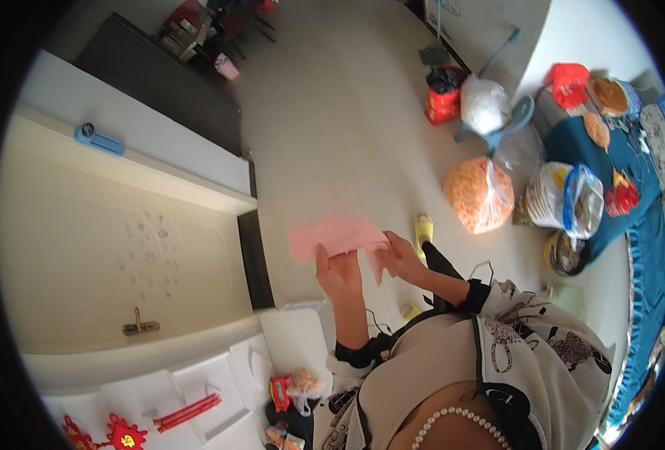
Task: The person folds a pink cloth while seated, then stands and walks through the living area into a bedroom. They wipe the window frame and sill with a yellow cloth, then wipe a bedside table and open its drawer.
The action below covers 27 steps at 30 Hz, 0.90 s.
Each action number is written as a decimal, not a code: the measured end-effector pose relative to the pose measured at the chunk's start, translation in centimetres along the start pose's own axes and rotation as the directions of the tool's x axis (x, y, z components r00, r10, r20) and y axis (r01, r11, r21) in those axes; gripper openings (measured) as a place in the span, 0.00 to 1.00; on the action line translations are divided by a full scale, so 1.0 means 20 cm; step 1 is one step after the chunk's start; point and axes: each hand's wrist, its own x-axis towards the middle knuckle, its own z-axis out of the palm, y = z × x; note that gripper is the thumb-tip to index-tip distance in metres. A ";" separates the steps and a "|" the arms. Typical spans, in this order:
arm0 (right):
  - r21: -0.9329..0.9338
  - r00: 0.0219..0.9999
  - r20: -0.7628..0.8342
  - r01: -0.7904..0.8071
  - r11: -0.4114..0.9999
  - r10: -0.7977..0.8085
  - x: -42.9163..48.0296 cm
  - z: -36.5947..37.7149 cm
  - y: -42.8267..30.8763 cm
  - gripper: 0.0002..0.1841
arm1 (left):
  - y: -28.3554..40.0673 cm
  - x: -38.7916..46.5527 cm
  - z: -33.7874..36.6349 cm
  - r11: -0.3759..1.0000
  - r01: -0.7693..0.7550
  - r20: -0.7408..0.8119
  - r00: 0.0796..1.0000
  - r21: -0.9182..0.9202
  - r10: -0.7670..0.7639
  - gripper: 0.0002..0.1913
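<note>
A pink cloth, thin and partly folded, is held out in front of my body above the tiled floor. My left hand grips its lower edge, with the thumb on top and the fingers beneath. At its right end my right hand pinches the fabric, and a loose corner hangs down between the two hands. The fingers under the cloth are partly hidden.
On the floor to the right sits a clear bag of orange pieces. Behind it, a blue stool carries a white plastic bag beside a red bin bag. A cream door stands at the left. Teal fabric covers furniture at the far right.
</note>
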 end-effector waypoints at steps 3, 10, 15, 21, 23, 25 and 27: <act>-0.065 0.992 0.117 0.061 0.996 -0.053 0.36 -0.19 -0.16 0.18 | 0.01 0.34 0.02 0.987 -0.060 -0.002 0.998 0.148 0.061 0.22; 0.280 0.872 0.396 0.184 0.942 -0.288 1.19 -0.65 -0.54 0.30 | 0.00 1.17 0.20 0.969 -0.139 0.084 0.989 0.203 0.125 0.20; 0.135 0.812 0.583 -0.063 0.989 -0.028 1.66 -0.86 -0.68 0.28 | 0.01 1.65 0.31 0.999 -0.010 0.117 0.993 -0.050 0.016 0.20; 0.235 0.858 0.513 -0.189 0.953 0.043 2.20 -0.83 -0.66 0.25 | 0.00 2.29 0.24 0.999 0.035 0.037 0.999 -0.008 -0.035 0.20; 0.256 0.886 0.463 -0.150 0.955 0.015 2.44 -0.86 -0.72 0.20 | 0.05 2.56 0.20 0.999 0.040 -0.086 0.996 0.017 -0.039 0.20; 0.271 0.887 0.460 -0.100 0.957 -0.037 2.69 -0.90 -0.84 0.17 | 0.11 2.85 0.18 0.989 0.135 -0.058 0.989 -0.063 -0.139 0.21; 0.297 0.898 0.439 -0.104 0.949 -0.038 2.88 -0.92 -0.97 0.15 | 0.16 3.05 0.19 0.974 0.206 -0.126 0.968 -0.098 -0.217 0.23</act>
